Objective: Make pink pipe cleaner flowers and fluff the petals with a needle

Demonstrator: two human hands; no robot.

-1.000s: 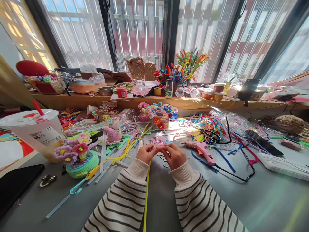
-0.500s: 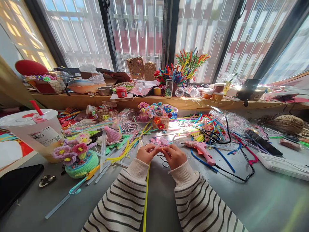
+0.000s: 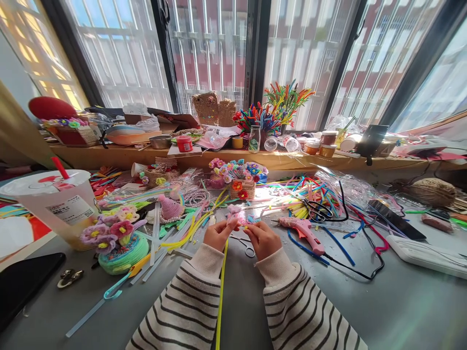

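My left hand (image 3: 216, 234) is closed in a pinch, thumb and forefinger pressed together. Opposite it, my right hand (image 3: 263, 238) pinches too, with a tiny yellow bit showing at its fingertips. What the fingers hold is too small to name. Just beyond the fingertips are fluffy pink and pastel pieces (image 3: 236, 215); whether my left hand touches them I cannot tell. A long yellow pipe cleaner (image 3: 221, 296) runs from beside my left hand along my left sleeve to the near edge. Small scissors (image 3: 249, 251) lie between the hands.
A pink glue gun (image 3: 304, 233) with a black cord lies right of my hands. Black-handled scissors (image 3: 316, 210) rest on loose pipe cleaners. Leftward stand a green pot with fuzzy flowers (image 3: 124, 250) and a drink cup (image 3: 58, 209). A flower basket (image 3: 242, 188) stands behind.
My fingertips have moved slightly apart from each other, showing more of the pink pieces behind them. The view has shifted a little. The things on the table stay in place.
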